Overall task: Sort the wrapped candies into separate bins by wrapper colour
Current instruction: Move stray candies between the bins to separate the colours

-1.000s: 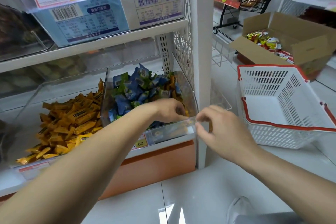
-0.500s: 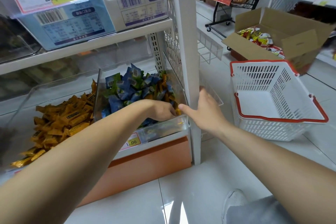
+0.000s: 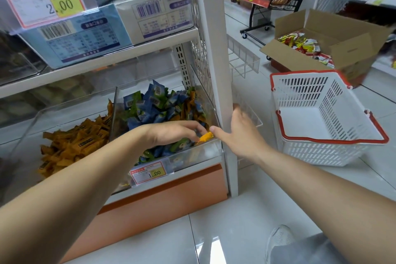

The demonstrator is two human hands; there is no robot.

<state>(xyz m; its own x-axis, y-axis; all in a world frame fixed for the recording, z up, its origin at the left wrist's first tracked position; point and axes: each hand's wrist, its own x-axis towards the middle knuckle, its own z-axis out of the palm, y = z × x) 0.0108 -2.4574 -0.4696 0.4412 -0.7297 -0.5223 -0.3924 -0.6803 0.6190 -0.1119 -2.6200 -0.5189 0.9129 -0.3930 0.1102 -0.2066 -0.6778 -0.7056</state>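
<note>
Two clear plastic bins sit on the bottom shelf. The right bin (image 3: pixel 211 103) holds a heap of blue and green wrapped candies (image 3: pixel 156 103) with several orange ones mixed in. The left bin (image 3: pixel 27 126) holds only orange wrapped candies (image 3: pixel 72 146). My left hand (image 3: pixel 171 133) reaches into the right bin and pinches one orange candy (image 3: pixel 206 136) at the front right corner. My right hand (image 3: pixel 240 135) rests against the white shelf post (image 3: pixel 214 49), thumb on the bin's corner, fingers partly hidden behind the post.
A white basket with red rim and handles (image 3: pixel 321 122) stands on the floor at right. Behind it is an open cardboard box (image 3: pixel 334 34) of snack packets. Price tags hang on the shelf fronts. My shoe (image 3: pixel 280 240) shows at the bottom.
My right hand has moved from the bin's front edge to the shelf post. My left hand has lifted an orange candy into view at the bin's corner.
</note>
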